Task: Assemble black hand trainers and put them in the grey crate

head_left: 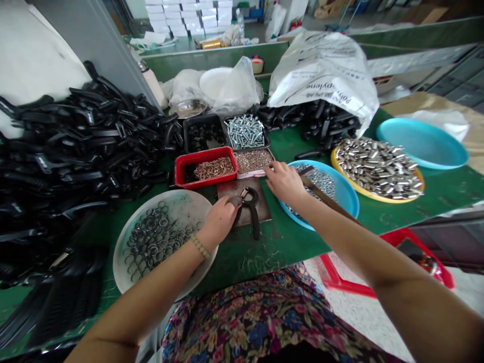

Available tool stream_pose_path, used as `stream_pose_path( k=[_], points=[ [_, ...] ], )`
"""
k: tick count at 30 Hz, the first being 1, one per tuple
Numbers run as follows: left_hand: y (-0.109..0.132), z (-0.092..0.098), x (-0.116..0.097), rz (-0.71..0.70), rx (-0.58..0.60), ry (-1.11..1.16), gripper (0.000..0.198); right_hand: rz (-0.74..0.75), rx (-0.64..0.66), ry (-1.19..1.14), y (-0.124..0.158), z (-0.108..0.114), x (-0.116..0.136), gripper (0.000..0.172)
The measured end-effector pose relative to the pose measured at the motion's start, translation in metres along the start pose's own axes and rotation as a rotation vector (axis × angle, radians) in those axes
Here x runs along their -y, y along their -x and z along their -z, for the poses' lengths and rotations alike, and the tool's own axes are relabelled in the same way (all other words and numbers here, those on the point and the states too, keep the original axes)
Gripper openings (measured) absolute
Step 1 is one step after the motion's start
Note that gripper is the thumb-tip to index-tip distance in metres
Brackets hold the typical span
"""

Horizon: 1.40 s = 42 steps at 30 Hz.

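Note:
My left hand, with a beaded bracelet at the wrist, is closed on a black plastic part with a round ring end. A small shiny metal piece sits at that part's top. Beneath it lies a flat metal plate. My right hand is bent, its fingertips close together at the right edge of a tray of small copper-coloured pieces. What those fingertips hold, if anything, is hidden. Under the right wrist is a blue dish of small silver parts, a dark flat tool lying across it.
A white dish of metal rings stands left, beside heaped black handles. Behind are a red bin of copper-coloured pins and a bin of screws. Right are a yellow dish of metal cylinders and a blue tray.

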<state>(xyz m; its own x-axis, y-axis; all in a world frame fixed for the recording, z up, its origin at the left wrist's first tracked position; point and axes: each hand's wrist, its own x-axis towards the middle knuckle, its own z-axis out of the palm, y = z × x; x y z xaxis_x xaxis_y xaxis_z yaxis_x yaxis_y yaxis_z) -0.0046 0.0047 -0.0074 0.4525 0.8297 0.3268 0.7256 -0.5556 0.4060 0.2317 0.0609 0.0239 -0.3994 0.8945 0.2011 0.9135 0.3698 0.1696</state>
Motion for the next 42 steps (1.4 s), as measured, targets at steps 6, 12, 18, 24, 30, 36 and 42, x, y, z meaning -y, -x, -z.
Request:
stream_pose_path(
  k=[6,12,18,24,30,36,42],
  points=[
    [0.000,-0.002,-0.002,0.015,-0.007,0.048,0.023,0.115,0.045,-0.154,-0.034,-0.013,0.000,0.024],
    [0.003,-0.007,0.005,0.023,-0.010,0.093,0.025,-0.147,-0.196,-1.022,0.015,0.018,0.029,0.017],
    [0.003,-0.005,0.005,0.022,0.003,0.101,0.028,-0.238,-0.174,-1.225,0.033,0.010,0.066,0.015],
    [0.001,-0.003,0.002,0.022,0.000,0.086,0.027,-0.236,-0.154,-1.159,0.035,0.005,0.070,0.014],
    [0.003,-0.003,0.003,0.014,0.004,0.059,0.026,-0.436,-0.209,-1.395,0.029,-0.003,0.075,0.020],
    [0.002,-0.005,0.001,0.003,-0.027,-0.009,0.025,-0.813,-0.064,-2.087,0.024,-0.022,0.065,0.024],
    [-0.005,-0.002,0.000,0.045,-0.042,-0.062,0.020,-0.597,-0.419,-1.915,0.033,-0.020,0.053,0.025]
  ],
)
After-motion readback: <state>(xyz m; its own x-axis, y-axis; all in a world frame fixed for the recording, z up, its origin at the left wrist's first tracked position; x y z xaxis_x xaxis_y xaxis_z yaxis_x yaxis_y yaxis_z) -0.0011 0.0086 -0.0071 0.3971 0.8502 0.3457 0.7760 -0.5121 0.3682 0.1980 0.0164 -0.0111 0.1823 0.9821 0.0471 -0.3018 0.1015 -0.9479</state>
